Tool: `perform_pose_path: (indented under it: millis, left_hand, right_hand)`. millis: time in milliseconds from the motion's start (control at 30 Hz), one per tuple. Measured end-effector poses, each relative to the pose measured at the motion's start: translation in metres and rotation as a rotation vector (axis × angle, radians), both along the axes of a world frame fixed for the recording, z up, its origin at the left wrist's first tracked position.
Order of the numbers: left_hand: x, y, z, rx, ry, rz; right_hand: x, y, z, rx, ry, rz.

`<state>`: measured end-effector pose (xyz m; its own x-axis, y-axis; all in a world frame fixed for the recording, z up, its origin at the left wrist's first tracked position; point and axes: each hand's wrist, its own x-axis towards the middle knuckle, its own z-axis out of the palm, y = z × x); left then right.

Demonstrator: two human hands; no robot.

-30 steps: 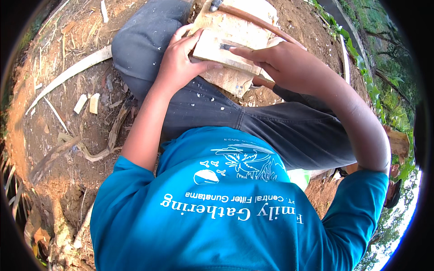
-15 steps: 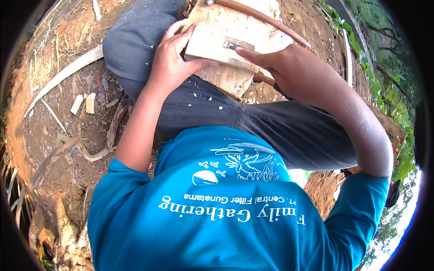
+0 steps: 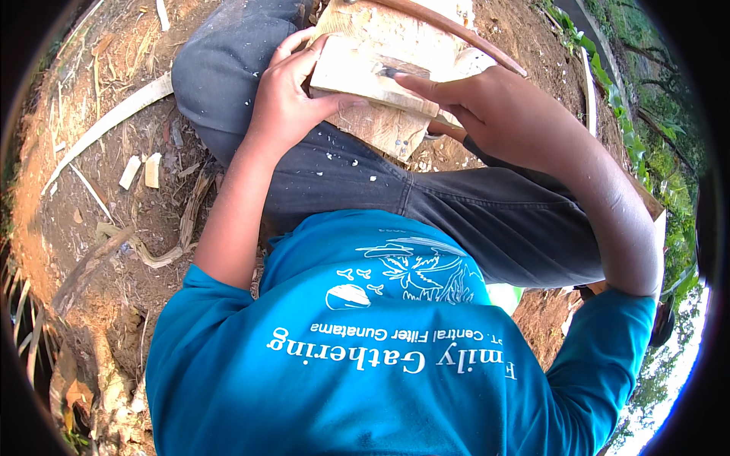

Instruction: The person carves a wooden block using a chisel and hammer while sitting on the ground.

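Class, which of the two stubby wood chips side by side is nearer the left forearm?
The right-hand chip; the left-hand chip slants more and lies farther from the left forearm.

A pale wooden base (image 3: 384, 131) bears a block (image 3: 351, 70) and brown handle (image 3: 464, 34).

Bright daylight, seemingly from above, bleaches the board (image 3: 342, 72) and washes the block (image 3: 384, 129) nearly white toward its far edge, while grain stays readable at its near corner and the board's near side lies in shade. A sheen glares on the right arm (image 3: 608, 190), and the sky (image 3: 684, 395) at lower right burns out with a bluish fringe. Fisheye distortion bends shapes toward the black rim, where greenery (image 3: 661, 114) turns soft.
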<state>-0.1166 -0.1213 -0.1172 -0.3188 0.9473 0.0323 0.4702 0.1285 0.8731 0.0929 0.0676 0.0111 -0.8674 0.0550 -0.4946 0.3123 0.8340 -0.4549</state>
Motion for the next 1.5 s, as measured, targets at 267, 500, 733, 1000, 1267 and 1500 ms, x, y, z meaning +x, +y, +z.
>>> perform_pose_path:
  millis: [267, 500, 733, 1000, 1267, 1500]
  left_hand:
    - [0.000, 0.000, 0.000, 0.012, 0.003, 0.026]
    - [0.003, -0.001, 0.003, 0.009, -0.064, 0.049]
    - [0.005, 0.002, 0.009, 0.020, 0.034, -0.012]
    - [0.003, 0.000, 0.002, 0.011, 0.072, -0.015]
    - [0.006, -0.008, 0.008, 0.076, -0.040, 0.027]
    - [0.024, -0.012, 0.024, 0.197, -0.408, -0.037]
  right_hand:
    - [-0.004, 0.007, 0.015, -0.048, -0.157, 0.008]
    - [-0.012, -0.004, 0.004, -0.043, -0.085, -0.039]
    - [0.001, 0.003, 0.008, -0.044, -0.141, -0.038]
    - [0.002, -0.003, 0.029, -0.170, -0.113, -0.163]
    - [0.070, 0.015, 0.069, -0.487, -0.049, -0.833]
    - [0.100, -0.011, 0.052, -0.712, 0.523, -1.210]
